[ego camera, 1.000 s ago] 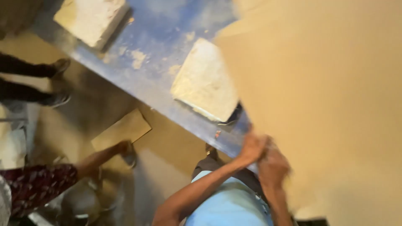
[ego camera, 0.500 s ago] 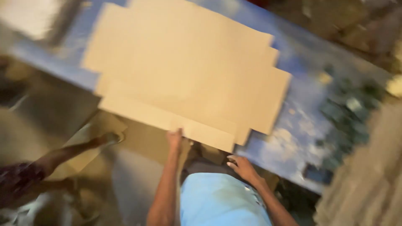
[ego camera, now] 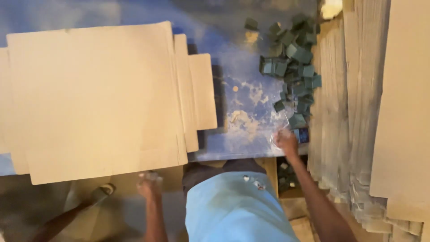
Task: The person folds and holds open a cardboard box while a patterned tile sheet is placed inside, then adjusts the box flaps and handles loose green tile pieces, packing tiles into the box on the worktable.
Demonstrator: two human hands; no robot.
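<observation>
A large flat cardboard box blank point(ego camera: 98, 98) lies on the worn blue table point(ego camera: 242, 89), overhanging its near edge. My left hand point(ego camera: 150, 183) hangs just below that near edge, blurred, with fingers curled and nothing visible in it. My right hand point(ego camera: 286, 141) rests at the table's near edge, at the foot of a pile of small dark green square pieces point(ego camera: 293, 67). Its fingers are curled, and a faint pale loop shows beside them. What it holds, if anything, is too blurred to tell.
A tall stack of flat cardboard sheets point(ego camera: 354, 112) fills the right side. An open box with more green pieces point(ego camera: 286, 179) sits under the table by my right arm. Another person's sandalled foot point(ego camera: 101, 193) is on the floor at lower left.
The view swung right along the table. The cardboard blank now lies flat at the left, my left hand has come off its edge, and my right hand has reached out to the green pieces.
</observation>
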